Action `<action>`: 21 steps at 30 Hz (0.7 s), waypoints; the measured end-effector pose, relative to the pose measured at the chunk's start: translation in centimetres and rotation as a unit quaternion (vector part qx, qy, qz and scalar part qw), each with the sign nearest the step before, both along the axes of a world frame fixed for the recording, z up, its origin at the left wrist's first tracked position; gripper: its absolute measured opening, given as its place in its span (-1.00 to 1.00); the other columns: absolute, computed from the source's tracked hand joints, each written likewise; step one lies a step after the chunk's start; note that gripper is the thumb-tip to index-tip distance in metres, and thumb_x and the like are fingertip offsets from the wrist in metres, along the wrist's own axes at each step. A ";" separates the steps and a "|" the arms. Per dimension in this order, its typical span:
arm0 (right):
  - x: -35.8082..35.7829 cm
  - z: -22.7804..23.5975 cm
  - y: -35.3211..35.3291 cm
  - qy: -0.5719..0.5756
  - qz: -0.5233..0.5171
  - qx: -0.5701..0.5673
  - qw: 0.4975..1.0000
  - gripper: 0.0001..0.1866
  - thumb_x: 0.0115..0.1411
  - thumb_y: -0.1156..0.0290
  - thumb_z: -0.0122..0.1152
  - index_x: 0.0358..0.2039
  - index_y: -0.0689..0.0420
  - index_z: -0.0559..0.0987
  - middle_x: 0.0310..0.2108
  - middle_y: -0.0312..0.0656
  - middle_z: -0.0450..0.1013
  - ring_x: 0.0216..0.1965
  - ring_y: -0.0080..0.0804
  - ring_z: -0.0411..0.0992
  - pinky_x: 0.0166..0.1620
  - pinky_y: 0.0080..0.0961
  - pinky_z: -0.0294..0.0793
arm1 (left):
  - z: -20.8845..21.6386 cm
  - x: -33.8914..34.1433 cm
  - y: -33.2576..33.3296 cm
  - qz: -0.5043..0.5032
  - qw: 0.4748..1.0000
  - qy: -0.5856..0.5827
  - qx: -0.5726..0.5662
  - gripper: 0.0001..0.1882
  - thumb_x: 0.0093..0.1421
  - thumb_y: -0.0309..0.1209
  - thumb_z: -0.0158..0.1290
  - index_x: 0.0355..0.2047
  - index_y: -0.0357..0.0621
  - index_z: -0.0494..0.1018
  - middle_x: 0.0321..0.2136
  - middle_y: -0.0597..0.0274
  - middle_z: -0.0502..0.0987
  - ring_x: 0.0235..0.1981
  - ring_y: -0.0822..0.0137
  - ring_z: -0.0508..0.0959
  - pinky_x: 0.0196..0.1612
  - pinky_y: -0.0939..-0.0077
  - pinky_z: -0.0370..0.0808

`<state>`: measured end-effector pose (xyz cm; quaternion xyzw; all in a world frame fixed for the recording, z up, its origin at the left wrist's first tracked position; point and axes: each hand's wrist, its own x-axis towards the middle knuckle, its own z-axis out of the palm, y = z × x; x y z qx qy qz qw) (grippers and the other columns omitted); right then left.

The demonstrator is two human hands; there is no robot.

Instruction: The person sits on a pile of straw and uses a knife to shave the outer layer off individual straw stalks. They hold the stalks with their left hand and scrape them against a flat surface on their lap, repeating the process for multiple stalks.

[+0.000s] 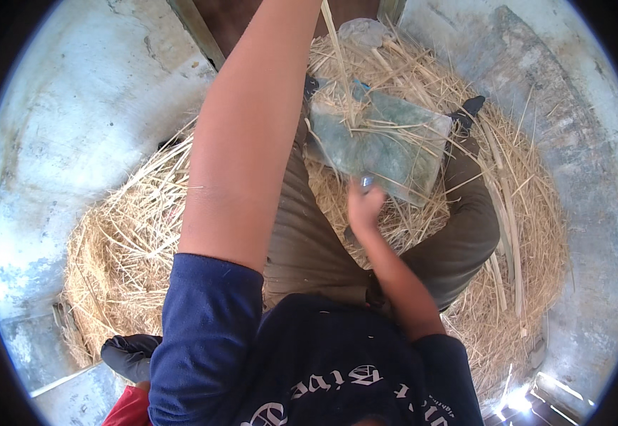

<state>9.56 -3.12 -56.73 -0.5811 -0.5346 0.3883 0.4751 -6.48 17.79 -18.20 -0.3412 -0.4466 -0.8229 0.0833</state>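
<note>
Sits with both legs (458, 238) spread in brown trousers on a wide heap of dry straw (536, 234), wearing a dark blue shirt (337, 348). Curls the right hand (365, 204) closed, near the middle of the scene, around a small shiny grey thing (366, 184), too blurred to name, at the near edge of a greenish sheet (397, 160). Stretches the left arm (245, 128) far, past the edge of view, with the left hand out of sight; cannot tell the state of that grip. Has the greenish sheet just beyond the right hand, askew between the lower legs, with loose stalks strewn across. Has also a long pale strip (334, 42) slanting from the far edge down over the sheet, a rounded pale lump (363, 32) at the far side, pale grey walls (81, 106) to left and right, and red cloth (128, 408) at near left
</note>
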 end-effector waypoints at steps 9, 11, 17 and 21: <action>2.7 6.4 1.5 0.047 0.001 -0.146 0.988 -0.76 0.11 0.39 0.36 -0.57 0.23 0.52 -0.72 -0.32 0.33 -0.70 -0.55 0.26 -0.59 -0.45 0.20 | -0.4 -1.7 0.5 -0.086 0.992 -0.057 0.070 -0.54 0.46 -0.11 -0.03 -0.37 -0.29 0.56 -0.53 0.18 0.53 -0.46 0.35 0.44 -0.32 0.38 0.37; 2.7 13.3 2.7 0.097 0.006 -0.079 0.992 -0.70 0.14 0.36 0.35 -0.61 0.22 0.48 -0.70 -0.33 0.35 -0.61 -0.59 0.28 -0.50 -0.46 0.25 | -0.3 -1.4 0.8 -0.085 0.989 -0.061 0.101 -0.56 0.45 -0.12 -0.01 -0.35 -0.29 0.57 -0.52 0.18 0.53 -0.45 0.38 0.43 -0.31 0.40 0.38; -0.9 4.1 3.3 0.207 -0.069 0.131 0.967 -0.80 0.17 0.49 0.32 -0.53 0.18 0.47 -0.65 -0.27 0.38 -0.67 -0.51 0.29 -0.57 -0.44 0.26 | -0.3 0.4 0.4 0.021 1.000 0.017 -0.011 -0.50 0.47 -0.06 -0.11 -0.27 -0.28 0.58 -0.40 -0.05 0.61 -0.34 0.07 0.55 -0.19 0.24 0.44; 3.0 -11.7 1.0 -0.100 0.028 -0.316 0.943 -0.79 0.08 0.41 0.26 -0.41 0.32 0.53 -0.63 -0.12 0.43 -0.66 -0.26 0.40 -0.56 -0.24 0.32 | -1.0 1.5 -1.4 -0.009 0.996 0.041 -0.083 -0.44 0.49 -0.02 -0.21 -0.24 -0.27 0.58 -0.30 -0.20 0.61 -0.23 -0.19 0.56 -0.13 0.10 0.43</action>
